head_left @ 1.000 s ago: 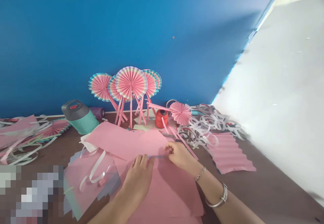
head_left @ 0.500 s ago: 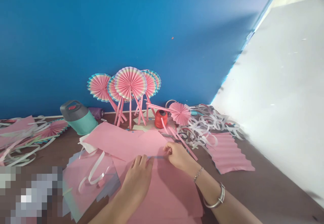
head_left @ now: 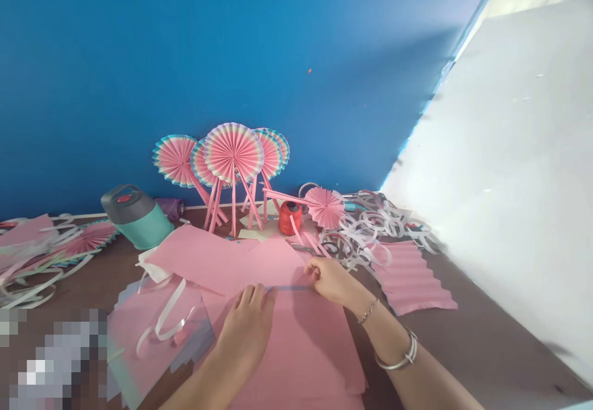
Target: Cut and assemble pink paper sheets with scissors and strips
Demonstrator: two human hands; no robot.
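Observation:
My left hand (head_left: 247,323) lies with its fingers stretched out on pink paper (head_left: 301,348) in front of me, pressing near a narrow bluish strip (head_left: 290,288) that runs across it. At the right end of that strip my right hand (head_left: 330,281) is closed in a pinch. What its fingertips hold, if anything, is hidden. Just beyond both hands lies another pink sheet (head_left: 208,255). Scissors (head_left: 301,247) rest partly hidden beyond my right hand.
Several pleated paper fans (head_left: 234,152) stand against the blue wall. A teal flask (head_left: 141,221) and red thread spool (head_left: 290,218) stand nearby. White curled strips (head_left: 370,228) and a pleated pink sheet (head_left: 414,277) lie right; loose sheets (head_left: 152,330) lie left.
My right hand has slid a little to the right along the bluish strip, and more of the strip shows. My left hand stays on the paper. The view has shifted slightly.

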